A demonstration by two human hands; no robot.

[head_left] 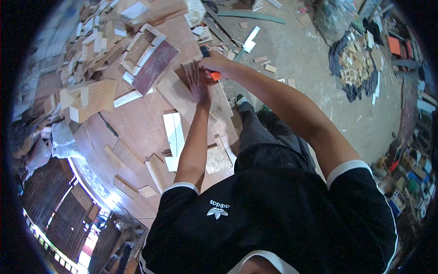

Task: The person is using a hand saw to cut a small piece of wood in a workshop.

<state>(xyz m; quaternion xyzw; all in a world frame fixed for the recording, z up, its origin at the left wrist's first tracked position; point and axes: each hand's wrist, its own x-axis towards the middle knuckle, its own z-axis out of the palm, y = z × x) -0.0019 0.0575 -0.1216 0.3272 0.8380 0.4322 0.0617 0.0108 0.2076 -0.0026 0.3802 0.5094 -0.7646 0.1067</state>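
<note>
My left hand (199, 86) lies flat with fingers stretched out, resting on a small dark brown wooden piece (184, 73) on top of a pale wooden board (172, 91). Close beside it, on the right, my right hand (218, 64) is closed round a black-and-orange tool (215, 76). The tool's black end sticks out beyond the fist and its orange part shows below. Its kind is hard to make out because the fist covers the middle. Both hands are over the far right edge of the wooden worktable (137, 123).
Wood offcuts (98, 50) and box-like frames (146, 55) are heaped at the far left. White strips (173, 137) and loose boards (155, 171) lie nearer me. On the floor at the right are a cloth full of wood scraps (358, 64) and a clear plastic bag (335, 20).
</note>
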